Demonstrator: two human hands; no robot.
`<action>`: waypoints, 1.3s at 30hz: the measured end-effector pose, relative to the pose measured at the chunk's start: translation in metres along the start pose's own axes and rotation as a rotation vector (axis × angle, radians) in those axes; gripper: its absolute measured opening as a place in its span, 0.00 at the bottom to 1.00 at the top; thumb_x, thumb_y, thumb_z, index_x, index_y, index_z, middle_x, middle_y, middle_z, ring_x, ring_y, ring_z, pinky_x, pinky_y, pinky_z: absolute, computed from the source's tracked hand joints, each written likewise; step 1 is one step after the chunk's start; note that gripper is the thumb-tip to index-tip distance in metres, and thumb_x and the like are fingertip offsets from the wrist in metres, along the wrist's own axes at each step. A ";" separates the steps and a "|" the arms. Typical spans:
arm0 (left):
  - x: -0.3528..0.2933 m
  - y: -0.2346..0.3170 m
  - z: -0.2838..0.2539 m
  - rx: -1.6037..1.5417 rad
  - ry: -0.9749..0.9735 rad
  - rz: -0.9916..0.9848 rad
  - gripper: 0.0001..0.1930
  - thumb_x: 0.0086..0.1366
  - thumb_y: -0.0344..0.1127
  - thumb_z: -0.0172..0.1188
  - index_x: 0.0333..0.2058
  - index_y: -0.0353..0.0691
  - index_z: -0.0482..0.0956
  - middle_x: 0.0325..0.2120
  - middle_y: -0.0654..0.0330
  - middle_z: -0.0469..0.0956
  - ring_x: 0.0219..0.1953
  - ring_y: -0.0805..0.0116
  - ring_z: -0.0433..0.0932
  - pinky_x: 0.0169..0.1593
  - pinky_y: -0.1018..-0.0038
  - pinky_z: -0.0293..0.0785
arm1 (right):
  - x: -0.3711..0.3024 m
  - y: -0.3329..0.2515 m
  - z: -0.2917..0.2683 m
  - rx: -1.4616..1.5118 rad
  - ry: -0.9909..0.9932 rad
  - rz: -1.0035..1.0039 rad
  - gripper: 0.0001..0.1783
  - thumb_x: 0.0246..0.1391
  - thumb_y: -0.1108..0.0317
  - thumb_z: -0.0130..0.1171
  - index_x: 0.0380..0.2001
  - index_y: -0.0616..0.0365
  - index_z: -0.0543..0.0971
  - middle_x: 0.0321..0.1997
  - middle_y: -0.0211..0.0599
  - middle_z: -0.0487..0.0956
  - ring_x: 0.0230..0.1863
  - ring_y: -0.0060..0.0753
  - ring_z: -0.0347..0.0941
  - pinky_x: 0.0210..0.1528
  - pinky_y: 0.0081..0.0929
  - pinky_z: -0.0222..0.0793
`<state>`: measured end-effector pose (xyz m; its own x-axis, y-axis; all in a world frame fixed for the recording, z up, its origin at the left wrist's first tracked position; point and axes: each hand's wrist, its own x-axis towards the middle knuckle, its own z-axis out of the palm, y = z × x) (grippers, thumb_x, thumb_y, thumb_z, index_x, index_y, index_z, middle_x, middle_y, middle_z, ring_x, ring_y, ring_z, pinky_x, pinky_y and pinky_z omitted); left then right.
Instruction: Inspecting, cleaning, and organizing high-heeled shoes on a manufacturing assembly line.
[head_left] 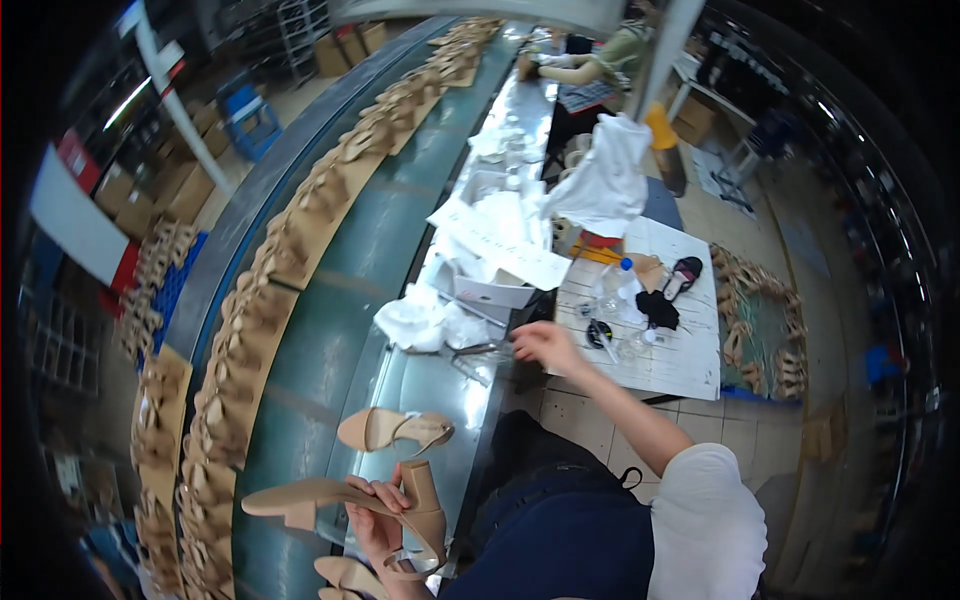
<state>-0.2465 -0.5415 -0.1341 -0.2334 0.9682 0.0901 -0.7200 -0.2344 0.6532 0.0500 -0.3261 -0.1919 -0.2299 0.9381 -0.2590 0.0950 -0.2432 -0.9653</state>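
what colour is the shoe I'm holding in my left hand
The shoe in your left hand is beige-tan, heel included; the head view shows it best.

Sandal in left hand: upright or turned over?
Turned over: the sandal in the left hand has its block heel pointing toward the picture's top, front band beneath the sole.

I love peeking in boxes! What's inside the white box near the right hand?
White papers lie across the top of the white box, near the right hand. They cover most of its opening, so whatever may be inside underneath cannot be seen.
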 end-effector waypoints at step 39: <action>0.125 -0.270 0.240 0.078 0.207 -0.511 0.29 0.66 0.61 0.35 0.26 0.38 0.65 0.14 0.56 0.65 0.19 0.62 0.63 0.37 0.67 0.60 | -0.029 0.159 -0.474 -1.118 0.784 0.534 0.22 0.42 0.64 0.61 0.40 0.64 0.70 0.40 0.51 0.70 0.47 0.55 0.66 0.47 0.43 0.66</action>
<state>0.0751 -0.3360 -0.1186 0.0034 0.9177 -0.3972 -0.7267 0.2751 0.6294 0.5310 -0.2746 -0.3223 0.6118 0.7798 -0.1328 0.7673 -0.6259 -0.1400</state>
